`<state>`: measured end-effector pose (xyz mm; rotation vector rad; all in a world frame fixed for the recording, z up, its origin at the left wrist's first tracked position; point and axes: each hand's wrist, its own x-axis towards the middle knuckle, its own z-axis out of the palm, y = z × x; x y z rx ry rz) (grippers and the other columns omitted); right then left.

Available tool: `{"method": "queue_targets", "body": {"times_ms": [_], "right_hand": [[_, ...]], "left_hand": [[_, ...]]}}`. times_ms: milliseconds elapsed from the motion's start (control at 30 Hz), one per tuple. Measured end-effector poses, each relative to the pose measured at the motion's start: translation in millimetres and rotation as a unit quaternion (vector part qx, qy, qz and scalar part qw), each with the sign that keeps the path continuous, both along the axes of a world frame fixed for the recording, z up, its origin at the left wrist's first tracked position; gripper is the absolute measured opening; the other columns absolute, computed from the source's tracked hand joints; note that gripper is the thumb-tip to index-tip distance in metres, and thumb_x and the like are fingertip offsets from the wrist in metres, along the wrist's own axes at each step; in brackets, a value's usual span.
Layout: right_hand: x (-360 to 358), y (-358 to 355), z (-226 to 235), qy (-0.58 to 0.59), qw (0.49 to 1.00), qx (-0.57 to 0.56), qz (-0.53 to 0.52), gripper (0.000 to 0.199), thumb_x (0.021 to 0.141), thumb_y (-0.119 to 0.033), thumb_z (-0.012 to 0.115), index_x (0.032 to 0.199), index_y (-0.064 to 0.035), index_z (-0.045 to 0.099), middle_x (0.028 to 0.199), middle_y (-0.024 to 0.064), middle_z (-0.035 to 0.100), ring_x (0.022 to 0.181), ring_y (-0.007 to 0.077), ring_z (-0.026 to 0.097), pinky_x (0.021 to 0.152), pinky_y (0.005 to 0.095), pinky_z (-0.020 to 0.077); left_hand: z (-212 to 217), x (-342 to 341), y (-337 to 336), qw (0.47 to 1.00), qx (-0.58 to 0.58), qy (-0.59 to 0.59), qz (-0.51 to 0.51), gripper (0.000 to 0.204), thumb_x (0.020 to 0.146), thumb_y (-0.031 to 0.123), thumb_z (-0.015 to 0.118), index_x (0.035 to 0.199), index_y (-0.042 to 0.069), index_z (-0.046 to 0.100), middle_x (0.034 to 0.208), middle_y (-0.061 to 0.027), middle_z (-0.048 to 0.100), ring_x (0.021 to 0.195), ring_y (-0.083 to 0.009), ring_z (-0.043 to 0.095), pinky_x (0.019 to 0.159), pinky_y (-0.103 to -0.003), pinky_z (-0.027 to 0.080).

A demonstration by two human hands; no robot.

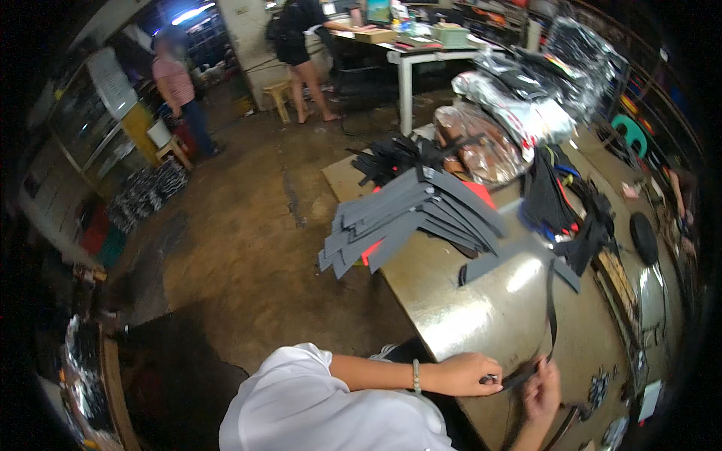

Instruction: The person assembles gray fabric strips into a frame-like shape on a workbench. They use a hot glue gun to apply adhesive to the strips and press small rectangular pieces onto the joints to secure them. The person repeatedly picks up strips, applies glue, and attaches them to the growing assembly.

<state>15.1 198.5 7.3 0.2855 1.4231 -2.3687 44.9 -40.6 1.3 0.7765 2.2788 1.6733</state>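
Gripped between left hand (470, 373) and right hand (543, 392) (both closed on it) is one thin black strap (550, 316) over the metal surface (481, 316) near edge, work judged early since the grey strip stack (410, 218) is seen untouched.

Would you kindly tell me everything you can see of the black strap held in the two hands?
The strap is thin, narrow, black and flexible, apparently webbing or rubber. Its near end is pinched between the left hand and the right hand at the near edge of the shiny table. From there it runs up across the tabletop in a slight curve toward a flat grey piece. Whether it touches that piece cannot be told.
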Motion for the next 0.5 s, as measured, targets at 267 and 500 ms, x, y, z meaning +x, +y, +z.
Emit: {"method": "queue_targets", "body": {"times_ms": [267, 500], "right_hand": [[-95, 51, 28, 0.21, 0.918, 0.332, -0.047, 0.026, 0.091, -0.025, 0.071, 0.076, -0.0066, 0.059, 0.073, -0.0037, 0.052, 0.066, 0.0069, 0.05, 0.064, 0.0248, 0.0446], [-136, 33, -41, 0.288, 0.78, 0.542, -0.12, 0.024, 0.081, -0.02, 0.074, 0.096, -0.0014, 0.073, 0.085, 0.0103, 0.069, 0.075, 0.0184, 0.063, 0.071, 0.0316, 0.0496]], "left_hand": [[-9, 21, -2, 0.971, -0.125, 0.204, 0.018, 0.017, 0.082, 0.026, 0.071, 0.093, 0.015, 0.064, 0.086, -0.0054, 0.057, 0.085, -0.0259, 0.058, 0.075, -0.038, 0.048], [-9, 9, -11, 0.948, -0.141, 0.283, -0.026, 0.022, 0.078, 0.027, 0.077, 0.098, 0.022, 0.074, 0.086, 0.0023, 0.055, 0.077, -0.0193, 0.05, 0.071, -0.033, 0.037]]}}
